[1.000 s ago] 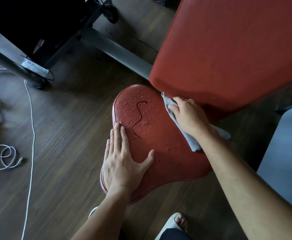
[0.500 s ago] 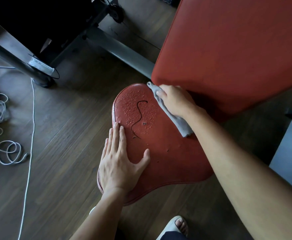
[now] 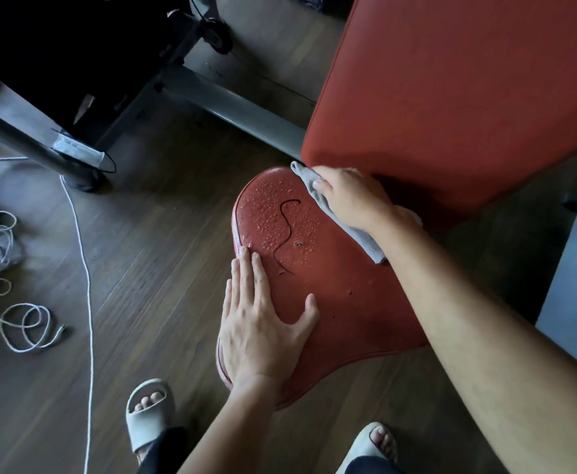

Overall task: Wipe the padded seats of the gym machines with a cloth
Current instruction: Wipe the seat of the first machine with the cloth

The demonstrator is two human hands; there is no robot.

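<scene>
Dark wood floor (image 3: 143,268) lies beneath the red backrest (image 3: 451,80) rising behind the wet red seat (image 3: 341,302). On the seat's near-left edge the left hand (image 3: 259,330) rests flat, fingers straight; at its far edge the right hand (image 3: 352,196) holds the grey cloth (image 3: 306,181) under curled fingers.

Dim, cool light is coming from the top and right, brightening the red backrest pad (image 3: 451,80) and leaving the upper left corner sinking into near black. The pad is casting a deep shadow over the rear of the seat (image 3: 345,302), where wet droplets are catching glints. The floor (image 3: 150,268) is showing a faint sheen. Lines are bowing toward the edges, and the right forearm (image 3: 485,336) is looming soft.
</scene>
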